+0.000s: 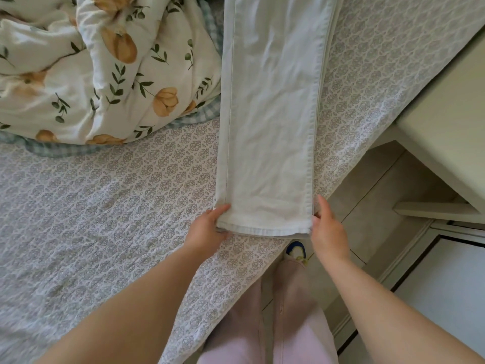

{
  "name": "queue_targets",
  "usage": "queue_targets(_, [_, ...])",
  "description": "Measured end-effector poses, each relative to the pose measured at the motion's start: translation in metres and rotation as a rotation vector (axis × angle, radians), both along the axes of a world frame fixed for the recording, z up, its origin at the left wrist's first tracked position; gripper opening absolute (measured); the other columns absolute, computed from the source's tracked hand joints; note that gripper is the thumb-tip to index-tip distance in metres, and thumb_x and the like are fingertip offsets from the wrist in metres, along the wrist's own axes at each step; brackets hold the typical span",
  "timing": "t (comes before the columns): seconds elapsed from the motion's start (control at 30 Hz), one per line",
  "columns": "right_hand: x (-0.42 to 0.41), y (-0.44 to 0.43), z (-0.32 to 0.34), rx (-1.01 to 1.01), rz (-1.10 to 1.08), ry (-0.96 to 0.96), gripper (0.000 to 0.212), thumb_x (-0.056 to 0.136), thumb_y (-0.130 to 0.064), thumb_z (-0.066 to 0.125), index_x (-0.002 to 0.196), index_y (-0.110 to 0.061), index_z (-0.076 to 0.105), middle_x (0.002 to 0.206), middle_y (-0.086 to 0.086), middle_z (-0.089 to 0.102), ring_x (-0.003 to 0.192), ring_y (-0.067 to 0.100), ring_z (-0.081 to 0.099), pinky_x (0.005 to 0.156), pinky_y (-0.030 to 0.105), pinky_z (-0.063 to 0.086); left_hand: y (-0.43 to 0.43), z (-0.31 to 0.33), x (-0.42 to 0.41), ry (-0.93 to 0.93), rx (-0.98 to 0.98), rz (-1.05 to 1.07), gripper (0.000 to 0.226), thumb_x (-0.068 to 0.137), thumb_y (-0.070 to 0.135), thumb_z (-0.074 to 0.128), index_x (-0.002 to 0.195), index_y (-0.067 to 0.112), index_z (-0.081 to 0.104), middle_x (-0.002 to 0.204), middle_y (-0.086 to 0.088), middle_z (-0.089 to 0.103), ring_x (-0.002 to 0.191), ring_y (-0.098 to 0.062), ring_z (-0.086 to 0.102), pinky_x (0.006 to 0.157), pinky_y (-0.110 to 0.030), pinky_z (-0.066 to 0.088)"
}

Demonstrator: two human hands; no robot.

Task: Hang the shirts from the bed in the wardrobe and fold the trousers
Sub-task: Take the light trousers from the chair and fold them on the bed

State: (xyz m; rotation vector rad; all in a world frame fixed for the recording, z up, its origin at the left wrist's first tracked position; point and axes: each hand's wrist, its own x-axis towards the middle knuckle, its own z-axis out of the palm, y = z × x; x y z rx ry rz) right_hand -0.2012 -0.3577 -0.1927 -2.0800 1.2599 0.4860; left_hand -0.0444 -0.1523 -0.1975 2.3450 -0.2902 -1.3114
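White trousers (270,114) lie flat and lengthwise on the patterned bed cover (105,206), legs stacked one on the other, hems near the bed's edge. My left hand (207,229) pinches the left corner of the hem, thumb on top. My right hand (326,229) pinches the right corner of the hem, thumb on top. The waist end runs out of view at the top. No shirts are in view.
A crumpled floral duvet (105,67) lies at the left of the trousers. A pale bedside table (446,122) stands at the right, close to the bed's edge. My legs in pink trousers (275,324) stand on the tiled floor (367,206) beside the bed.
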Motion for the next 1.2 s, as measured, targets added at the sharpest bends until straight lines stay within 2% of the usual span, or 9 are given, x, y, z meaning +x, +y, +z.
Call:
queue_targets(0.13, [-0.024,-0.003,-0.001,-0.18,0.283,-0.007,0.09,0.077,0.014,0.057,0.147,-0.032,0.025,0.141,0.013,0.035,0.108,0.03,0.051,0.084,0.04,0.047,0.003,-0.002,-0.001,-0.2,0.046,-0.19,0.059,0.089,0.011,0.06,0.14,0.035,0.042,0.136,0.003,0.046,0.107,-0.021,0.057,0.084,-0.027,0.051])
queue_targets(0.3, [-0.007,-0.009,-0.003,-0.264,0.662,0.103,0.08,0.073,-0.021,0.077,0.141,-0.033,0.038,0.152,0.01,0.019,0.133,0.033,0.025,0.108,0.044,0.028,-0.006,-0.003,0.004,-0.237,0.003,0.003,0.029,0.086,0.018,0.067,0.112,0.031,0.067,0.099,0.005,0.054,0.085,-0.018,0.056,0.071,-0.038,0.053])
queue_targets(0.4, [0.0,-0.014,0.004,-0.284,0.697,-0.012,0.058,0.057,-0.014,0.085,0.112,-0.021,0.067,0.137,0.014,0.047,0.122,0.039,0.046,0.097,0.049,0.041,-0.005,-0.001,0.011,-0.275,0.038,-0.08,0.022,0.086,0.033,0.067,0.106,0.024,0.069,0.09,0.006,0.043,0.079,-0.016,0.047,0.058,-0.03,0.039])
queue_targets(0.5, [0.007,-0.018,0.014,-0.292,0.794,-0.084,0.045,0.053,-0.035,0.085,0.093,-0.02,0.071,0.12,0.009,0.061,0.113,0.034,0.056,0.096,0.048,0.042,-0.003,0.005,0.021,-0.351,-0.002,-0.165,0.023,0.085,0.038,0.066,0.1,0.022,0.072,0.107,0.006,0.045,0.099,-0.016,0.039,0.075,-0.027,0.037])
queue_targets(0.6, [0.022,-0.01,0.021,-0.299,0.885,-0.191,0.064,0.055,-0.064,0.072,0.099,-0.017,0.07,0.103,0.001,0.068,0.096,0.023,0.064,0.092,0.045,0.048,-0.012,0.017,0.029,-0.501,-0.148,-0.263,0.02,0.086,0.04,0.065,0.099,0.029,0.074,0.128,0.006,0.052,0.119,-0.023,0.036,0.098,-0.037,0.032])
queue_targets(0.7, [0.04,0.007,0.023,-0.301,0.913,-0.205,0.062,0.055,-0.059,0.077,0.099,-0.015,0.069,0.086,-0.003,0.069,0.076,0.018,0.065,0.079,0.037,0.053,-0.026,0.026,0.039,-0.481,-0.282,-0.203,0.024,0.09,0.036,0.058,0.103,0.025,0.073,0.117,0.01,0.063,0.117,-0.018,0.046,0.101,-0.042,0.031])
queue_targets(0.87, [0.07,-0.019,0.022,-0.149,0.659,-0.027,0.029,0.084,-0.022,0.062,0.11,-0.02,0.05,0.095,-0.006,0.059,0.081,0.02,0.058,0.067,0.027,0.035,-0.052,0.032,0.066,-0.334,-0.297,-0.011,0.018,0.095,0.026,0.054,0.095,0.019,0.07,0.091,0.007,0.065,0.087,-0.014,0.053,0.093,-0.035,0.037])
queue_targets(1.03, [0.102,-0.092,0.036,0.171,0.087,-0.18,0.011,0.079,-0.015,0.06,0.084,-0.024,0.057,0.072,-0.004,0.058,0.062,0.015,0.051,0.049,0.025,0.039,-0.09,0.036,0.095,-0.148,-0.214,0.264,0.02,0.097,0.037,0.048,0.079,0.037,0.058,0.076,0.016,0.059,0.068,0.001,0.053,0.052,-0.012,0.038])
queue_targets(1.2, [0.16,-0.14,0.035,0.305,-0.241,-0.495,0.014,0.081,-0.029,0.071,0.087,-0.032,0.059,0.077,-0.018,0.061,0.066,-0.006,0.058,0.051,0.005,0.041,-0.133,0.026,0.142,-0.168,-0.247,0.562,0.031,0.093,0.05,0.047,0.098,0.022,0.061,0.088,0.007,0.062,0.079,-0.013,0.057,0.062,-0.031,0.047])
